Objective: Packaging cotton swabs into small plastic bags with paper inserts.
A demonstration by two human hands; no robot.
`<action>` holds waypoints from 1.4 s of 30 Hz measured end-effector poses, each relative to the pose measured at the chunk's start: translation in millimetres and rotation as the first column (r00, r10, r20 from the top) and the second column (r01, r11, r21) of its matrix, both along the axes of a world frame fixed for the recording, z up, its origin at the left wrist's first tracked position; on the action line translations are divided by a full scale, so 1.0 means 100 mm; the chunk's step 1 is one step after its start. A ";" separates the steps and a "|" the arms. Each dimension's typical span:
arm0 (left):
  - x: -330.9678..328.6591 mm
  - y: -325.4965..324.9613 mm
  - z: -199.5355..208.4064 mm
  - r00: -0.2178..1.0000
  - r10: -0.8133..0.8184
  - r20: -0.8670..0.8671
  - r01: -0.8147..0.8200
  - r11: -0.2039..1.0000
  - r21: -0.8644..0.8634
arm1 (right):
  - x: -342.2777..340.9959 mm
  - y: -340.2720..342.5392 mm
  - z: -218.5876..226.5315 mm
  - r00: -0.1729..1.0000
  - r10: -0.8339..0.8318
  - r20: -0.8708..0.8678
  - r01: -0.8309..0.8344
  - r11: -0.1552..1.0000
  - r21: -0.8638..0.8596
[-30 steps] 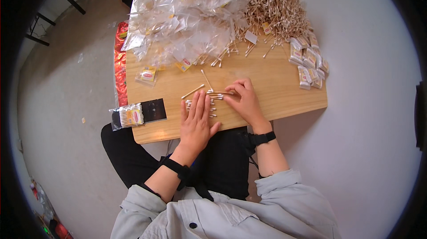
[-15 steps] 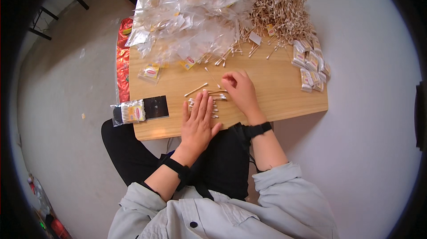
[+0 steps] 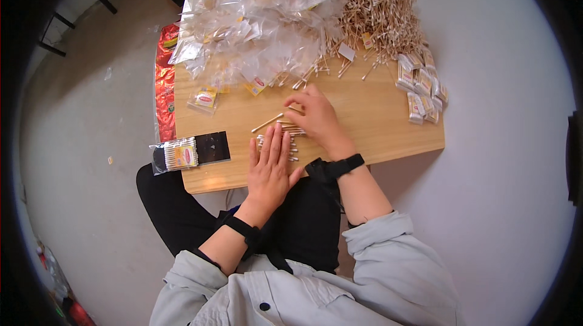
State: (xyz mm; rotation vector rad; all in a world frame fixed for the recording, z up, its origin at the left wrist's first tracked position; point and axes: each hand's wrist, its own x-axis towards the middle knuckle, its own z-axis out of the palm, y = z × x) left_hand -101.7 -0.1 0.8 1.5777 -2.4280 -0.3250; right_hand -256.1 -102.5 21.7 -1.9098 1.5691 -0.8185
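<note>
My left hand (image 3: 269, 164) lies flat with its fingers stretched out over a row of cotton swabs (image 3: 294, 150). White tips of the swabs stick out on both sides of the fingers. Just to the right, my right hand (image 3: 317, 116) is curled, thumb and fingertips brought together around a cotton swab (image 3: 295, 108); most of that swab is hidden by the fingers. A single loose cotton swab (image 3: 267, 122) lies slantwise on the wood beyond my left fingertips.
Clear plastic bags (image 3: 261, 16) are heaped over the table's (image 3: 376, 125) far left. A big pile of loose cotton swabs (image 3: 382, 10) rises at the far right, with filled swab packs (image 3: 422, 89) below it. One swab pack (image 3: 180, 154) rests on a black pad (image 3: 212, 146) at the left edge.
My right hand has shifted left and slightly away from me, closer to the loose swab. The swab by its fingers moved with it and turned. My left hand has stayed put.
</note>
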 end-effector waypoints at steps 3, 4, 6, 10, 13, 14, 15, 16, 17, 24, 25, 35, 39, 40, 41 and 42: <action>0.00 0.00 -0.01 0.999 -0.017 0.042 0.018 1.000 -0.021 | 0.11 -0.06 -0.07 0.985 0.091 -0.144 -0.098 0.994 -0.038; 0.00 0.00 -0.02 0.999 -0.014 0.044 0.015 1.000 -0.024 | 0.11 -0.08 -0.08 0.985 0.095 -0.142 -0.101 0.994 -0.041; 0.00 0.01 -0.02 0.999 -0.028 0.021 0.029 0.999 -0.024 | 0.05 -0.12 -0.09 0.977 0.072 -0.199 -0.076 0.997 -0.011; 0.00 0.01 0.02 0.999 -0.027 -0.029 0.028 0.999 0.035 | -0.25 -0.16 -0.08 0.993 -0.027 -0.114 0.018 0.996 -0.086; 0.02 0.01 0.01 0.999 -0.035 -0.031 0.036 0.999 0.021 | -0.45 -0.04 -0.12 0.952 -0.272 -0.143 0.263 0.962 -0.076; 0.03 0.02 0.02 0.999 -0.037 -0.031 0.038 0.999 0.022 | -0.48 0.01 -0.15 0.948 -0.286 -0.140 0.289 0.957 -0.003; 0.04 0.00 0.04 0.998 -0.055 -0.029 0.056 0.998 0.026 | -0.50 0.04 -0.14 0.944 -0.299 -0.137 0.310 0.948 0.067; 0.04 -0.02 0.05 0.997 -0.073 -0.027 0.074 0.997 0.029 | -0.48 0.08 -0.15 0.944 -0.300 -0.136 0.311 0.948 0.065; 0.03 -0.01 0.04 0.997 -0.074 -0.025 0.074 0.997 0.027 | -0.43 0.13 -0.17 0.972 -0.213 -0.097 0.218 0.975 0.048; 0.01 -0.10 0.11 1.000 -0.004 -0.019 0.005 0.998 0.066 | -0.25 0.33 -0.12 0.958 -0.159 0.238 0.146 0.987 0.073; -0.01 -0.15 0.12 1.000 -0.004 -0.005 0.005 0.998 0.069 | -0.25 0.38 -0.11 0.904 -0.296 0.310 0.277 0.955 0.103; -0.03 -0.24 -0.02 0.998 -0.064 0.023 0.063 0.998 0.027 | -0.14 0.76 -0.20 0.960 -0.243 0.142 0.250 0.968 -0.032; -0.03 -0.23 0.00 0.998 -0.062 0.032 0.061 0.998 0.017 | -0.15 0.77 -0.21 0.957 -0.245 0.155 0.250 0.968 -0.015; -0.02 -0.22 0.01 0.997 -0.059 0.043 0.058 0.998 0.038 | -0.15 0.77 -0.22 0.956 -0.247 0.160 0.256 0.966 -0.037; -0.02 -0.23 0.01 0.997 -0.059 0.044 0.057 0.998 0.039 | -0.15 0.76 -0.23 0.954 -0.249 0.165 0.261 0.964 -0.057; -0.02 -0.23 0.02 0.998 -0.058 0.025 0.058 0.998 0.020 | -0.14 0.75 -0.23 0.954 -0.250 0.165 0.262 0.964 -0.055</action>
